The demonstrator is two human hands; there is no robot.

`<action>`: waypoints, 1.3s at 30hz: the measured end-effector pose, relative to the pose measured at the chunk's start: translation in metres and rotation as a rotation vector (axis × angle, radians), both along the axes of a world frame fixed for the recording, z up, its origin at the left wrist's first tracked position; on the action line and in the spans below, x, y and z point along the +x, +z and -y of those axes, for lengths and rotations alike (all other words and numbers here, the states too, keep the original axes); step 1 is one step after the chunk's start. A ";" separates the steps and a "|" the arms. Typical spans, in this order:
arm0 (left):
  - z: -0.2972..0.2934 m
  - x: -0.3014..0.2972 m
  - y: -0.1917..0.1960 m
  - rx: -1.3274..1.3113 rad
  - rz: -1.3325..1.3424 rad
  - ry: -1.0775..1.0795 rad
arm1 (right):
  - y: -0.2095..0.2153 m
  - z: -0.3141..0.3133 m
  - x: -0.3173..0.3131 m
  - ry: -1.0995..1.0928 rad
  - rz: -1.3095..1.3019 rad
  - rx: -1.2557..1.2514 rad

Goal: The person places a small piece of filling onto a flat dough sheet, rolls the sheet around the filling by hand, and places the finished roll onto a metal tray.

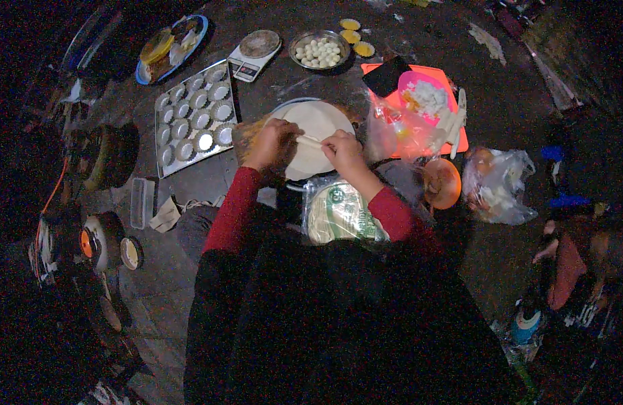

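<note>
Both hands are in at the centre! The left hand (274,143) has its grip pinched at the left end of a small pale roll (309,142), and the right hand (345,152) has its grip closed on the right end. There's the roll, right between them, above a broad round pale sheet (321,118).

Just near of the sheet lies a clear packet (335,214) with green print, close to the right forearm. Over on the right, a bright orange tray (462,143) carries a pink bowl (406,79) of white pieces (426,100), a black phone (387,75) at its far left corner, a clear plastic bag (396,131) on the near left, and slim white rolls (455,125) along the right edge. Nearer still, an orange bowl (443,183) sits left of a bulging plastic bag (498,185).

Far side now: a metal bowl (295,59) full of white balls (318,51), 3 yellow fluted tarts (364,49) to its right, a kitchen scale (246,69) to its left. And on the left, a metal baking tray (160,169) holds rows of fluted tins (201,119)!
</note>
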State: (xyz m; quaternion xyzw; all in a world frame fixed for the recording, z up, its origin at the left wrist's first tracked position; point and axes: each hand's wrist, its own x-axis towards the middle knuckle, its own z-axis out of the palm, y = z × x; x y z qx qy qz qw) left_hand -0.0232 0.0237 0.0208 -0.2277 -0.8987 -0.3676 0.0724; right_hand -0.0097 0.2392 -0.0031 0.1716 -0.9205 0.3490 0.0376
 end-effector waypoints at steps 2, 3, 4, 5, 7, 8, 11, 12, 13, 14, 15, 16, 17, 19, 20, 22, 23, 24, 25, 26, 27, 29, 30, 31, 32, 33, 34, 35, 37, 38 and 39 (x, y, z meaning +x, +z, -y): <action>0.000 -0.005 -0.001 -0.003 0.008 -0.019 | -0.003 -0.002 -0.002 0.005 -0.038 -0.018; 0.000 -0.007 -0.002 -0.002 0.009 -0.020 | -0.004 -0.003 -0.003 0.005 -0.038 -0.017; -0.002 -0.009 -0.002 0.023 0.062 -0.006 | -0.005 -0.004 -0.005 -0.010 -0.008 0.010; -0.003 -0.011 -0.002 0.048 0.116 0.007 | -0.006 -0.005 -0.005 -0.026 0.021 0.037; -0.003 -0.014 -0.004 0.042 0.113 0.014 | -0.007 -0.002 -0.004 -0.036 -0.055 0.027; -0.002 -0.015 -0.006 0.035 0.110 0.024 | -0.007 0.002 -0.002 -0.044 -0.132 0.015; 0.004 -0.019 -0.012 -0.024 0.093 -0.004 | 0.000 0.012 0.003 0.108 -0.255 0.090; 0.007 -0.020 -0.015 -0.025 0.094 0.000 | 0.004 0.015 0.002 0.112 -0.255 0.088; 0.007 -0.022 -0.014 -0.073 0.085 0.003 | 0.004 0.015 0.002 0.112 -0.257 0.100; 0.008 -0.022 -0.013 -0.121 0.076 0.007 | 0.005 0.016 0.002 0.114 -0.260 0.110; 0.009 -0.021 -0.013 -0.122 0.077 0.009 | 0.006 0.017 0.001 0.116 -0.259 0.110; 0.005 -0.022 -0.009 -0.058 0.076 -0.008 | 0.005 0.013 -0.003 0.090 -0.198 0.095; 0.003 -0.021 -0.006 0.005 0.074 -0.025 | 0.004 0.010 -0.007 0.064 -0.137 0.080; 0.000 -0.014 0.000 0.012 0.073 -0.011 | 0.000 0.005 -0.015 0.036 -0.047 0.027; -0.001 -0.012 0.002 0.019 0.071 0.004 | -0.003 0.002 -0.018 0.009 0.042 -0.027; 0.001 -0.014 0.001 0.015 0.084 -0.005 | -0.004 0.000 -0.024 0.042 -0.013 0.029; 0.003 -0.014 -0.001 0.009 0.098 -0.010 | -0.003 0.002 -0.025 0.079 -0.067 0.085; 0.004 -0.015 -0.003 0.009 0.098 -0.007 | -0.003 0.004 -0.023 0.081 -0.067 0.084; 0.005 -0.015 -0.006 0.006 0.116 0.001 | -0.001 0.009 -0.019 0.082 -0.158 0.081; 0.006 -0.016 -0.008 0.003 0.134 0.009 | 0.002 0.014 -0.016 0.083 -0.249 0.078; 0.007 -0.017 -0.010 0.002 0.136 0.013 | 0.004 0.018 -0.015 0.087 -0.248 0.077; 0.008 -0.022 -0.013 0.003 0.153 0.017 | 0.001 0.022 -0.017 0.097 -0.276 0.063; 0.010 -0.022 -0.015 0.002 0.153 0.020 | 0.000 0.022 -0.019 0.099 -0.276 0.062; 0.007 -0.022 -0.015 0.053 0.155 0.034 | -0.003 0.016 -0.025 0.081 -0.197 0.036; 0.004 -0.022 -0.015 0.105 0.157 0.049 | -0.007 0.012 -0.031 0.063 -0.117 0.010; 0.002 -0.019 -0.016 0.106 0.156 0.045 | -0.010 0.008 -0.036 0.059 -0.118 0.012; -0.001 -0.016 -0.017 0.161 0.135 0.108 | -0.022 0.002 -0.045 0.039 0.039 -0.092; 0.000 -0.012 -0.020 0.215 0.114 0.179 | -0.025 0.000 -0.050 0.027 0.197 -0.197; 0.003 -0.008 -0.025 0.245 0.108 0.194 | -0.025 -0.001 -0.061 0.034 0.326 -0.272; 0.006 -0.006 -0.027 0.275 0.104 0.208 | -0.023 -0.001 -0.064 0.041 0.457 -0.344; 0.008 -0.003 -0.029 0.273 0.098 0.210 | -0.020 -0.001 -0.065 0.045 0.453 -0.346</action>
